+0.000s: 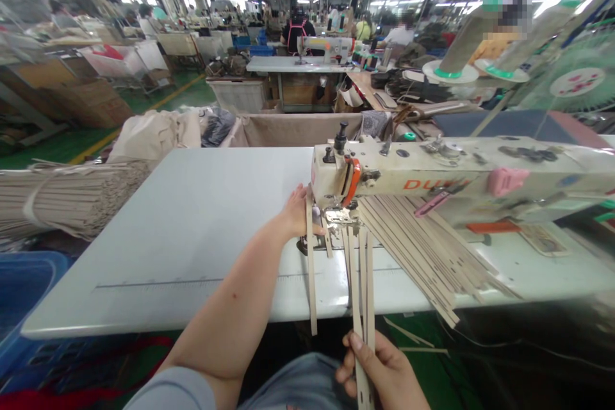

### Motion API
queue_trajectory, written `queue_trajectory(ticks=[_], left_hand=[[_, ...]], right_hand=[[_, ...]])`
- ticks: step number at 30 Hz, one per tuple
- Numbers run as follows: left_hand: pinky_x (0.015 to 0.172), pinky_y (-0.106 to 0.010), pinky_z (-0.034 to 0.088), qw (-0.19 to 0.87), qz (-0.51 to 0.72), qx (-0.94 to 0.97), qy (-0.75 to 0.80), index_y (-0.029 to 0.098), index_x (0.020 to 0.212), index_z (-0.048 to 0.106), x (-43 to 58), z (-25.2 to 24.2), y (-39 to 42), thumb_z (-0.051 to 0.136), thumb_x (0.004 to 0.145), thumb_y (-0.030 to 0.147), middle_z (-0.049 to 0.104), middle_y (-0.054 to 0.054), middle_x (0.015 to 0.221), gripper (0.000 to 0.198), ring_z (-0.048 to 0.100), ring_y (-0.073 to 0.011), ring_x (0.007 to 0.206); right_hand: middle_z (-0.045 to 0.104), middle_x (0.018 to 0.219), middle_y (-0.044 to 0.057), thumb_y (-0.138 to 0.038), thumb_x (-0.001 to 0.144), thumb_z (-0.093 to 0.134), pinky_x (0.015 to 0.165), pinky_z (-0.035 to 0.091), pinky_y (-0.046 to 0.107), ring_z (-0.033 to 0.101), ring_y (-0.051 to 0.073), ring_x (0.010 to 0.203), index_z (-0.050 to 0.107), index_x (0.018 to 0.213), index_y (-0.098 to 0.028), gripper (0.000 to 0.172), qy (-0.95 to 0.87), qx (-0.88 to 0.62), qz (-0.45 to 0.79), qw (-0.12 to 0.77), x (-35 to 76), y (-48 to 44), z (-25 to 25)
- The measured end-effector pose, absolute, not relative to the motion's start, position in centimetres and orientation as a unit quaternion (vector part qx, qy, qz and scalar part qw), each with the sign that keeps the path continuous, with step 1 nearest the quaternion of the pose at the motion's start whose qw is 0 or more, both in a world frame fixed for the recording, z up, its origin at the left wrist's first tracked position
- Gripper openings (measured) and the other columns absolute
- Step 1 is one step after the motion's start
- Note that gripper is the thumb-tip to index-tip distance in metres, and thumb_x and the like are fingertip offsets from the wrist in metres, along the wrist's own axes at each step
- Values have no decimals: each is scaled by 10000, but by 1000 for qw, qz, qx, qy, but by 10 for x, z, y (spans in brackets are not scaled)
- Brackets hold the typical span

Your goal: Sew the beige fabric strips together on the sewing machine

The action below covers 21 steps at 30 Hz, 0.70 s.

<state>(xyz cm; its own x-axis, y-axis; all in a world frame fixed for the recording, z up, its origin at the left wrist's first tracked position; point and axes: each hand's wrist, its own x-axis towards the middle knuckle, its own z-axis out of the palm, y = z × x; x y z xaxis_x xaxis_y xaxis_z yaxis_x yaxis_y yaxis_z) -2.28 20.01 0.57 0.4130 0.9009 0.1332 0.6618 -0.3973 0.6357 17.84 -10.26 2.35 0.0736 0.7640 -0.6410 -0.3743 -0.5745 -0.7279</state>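
My left hand (294, 214) is at the left side of the sewing machine's (408, 173) head, beside the shiny presser foot and needle plate (339, 214). A narrow beige strip (312, 282) runs through its grip between thumb and fingers and hangs over the table's front edge; the fingertips are partly hidden. Low in front of me, my right hand (379, 365) is closed around several beige strips (364, 282), which stretch up to the needle area. Slots show near their lower ends. More such strips (418, 250) lie fanned out under the machine arm.
The pale worktable (192, 218) has a printed ruler (158, 283). Bundled strips (72, 198) and a blue crate (29, 288) stand at left. Behind the table is a fabric-lined bin (298, 129). Thread cones (461, 45) and a fan (571, 77) are at right. Other people sit farther back.
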Motion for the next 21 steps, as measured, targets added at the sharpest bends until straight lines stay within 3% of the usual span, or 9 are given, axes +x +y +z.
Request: queue_trajectory(ticks=[8,12,21], left_hand=[[1412,-692,332,268,232,793,496,167,1536,695,-24,10,198,1120,506,406,562,-227,1709,1139,417,-567,1667],[1386,-710,366,251,223,791,512,174,1510,688,-25,9,202,1099,542,421,587,-234,1688,1080,422,-567,1668],[1438,-646,313,201,190,778,565,144,1552,608,-23,8,210,960,715,386,624,-230,1654,940,418,-496,1699]], right_hand=[[792,628,2,-671,600,1128,447,503,222,755,181,513,840,1018,-162,719,-156,-573,649,475,175,-101,24],[789,635,-2,-696,619,1111,452,511,221,753,177,516,838,1025,-164,722,-169,-576,648,469,177,-102,23],[791,671,11,-677,693,1088,483,518,231,734,165,536,865,1037,-169,653,-157,-563,661,470,181,-103,26]])
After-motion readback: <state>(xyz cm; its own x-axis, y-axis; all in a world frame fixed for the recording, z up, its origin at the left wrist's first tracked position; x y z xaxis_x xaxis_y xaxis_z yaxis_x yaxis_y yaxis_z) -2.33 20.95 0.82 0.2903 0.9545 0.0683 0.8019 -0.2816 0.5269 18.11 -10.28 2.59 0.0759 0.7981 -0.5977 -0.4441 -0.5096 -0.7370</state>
